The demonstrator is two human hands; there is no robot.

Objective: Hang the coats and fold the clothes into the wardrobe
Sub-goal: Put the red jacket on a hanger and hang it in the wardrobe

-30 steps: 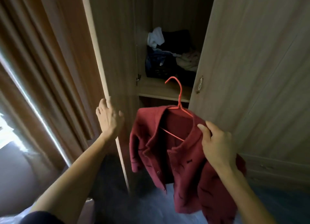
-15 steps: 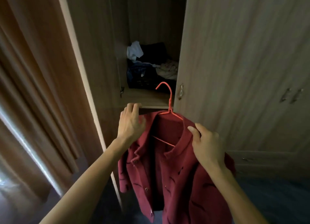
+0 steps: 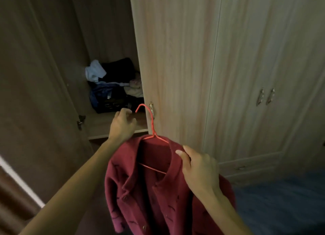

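A dark red coat [image 3: 149, 190] hangs on a red wire hanger [image 3: 152, 127] in front of the wardrobe. My right hand [image 3: 200, 169] grips the coat's right shoulder by the collar, over the hanger's arm. My left hand [image 3: 123, 125] is raised just left of the hanger's hook, fingers loosely curled, a small gap from the hook's tip, holding nothing. Behind it lies the wardrobe shelf [image 3: 105, 125] with a pile of crumpled clothes [image 3: 112, 87] in white, blue and dark colours. No rail is in view.
The wardrobe's left door [image 3: 35, 94] stands swung open at my left. A closed door [image 3: 175, 59] with a metal handle is right behind the hook. Further right are two more door handles [image 3: 265, 96] and a drawer [image 3: 246, 166]. Blue floor [image 3: 281, 208] lies at lower right.
My left hand left the open door's edge, passed the coat's left shoulder and rose beside the hanger's hook. My view has shifted right and closer to the wardrobe; the right hand's grip is unchanged.
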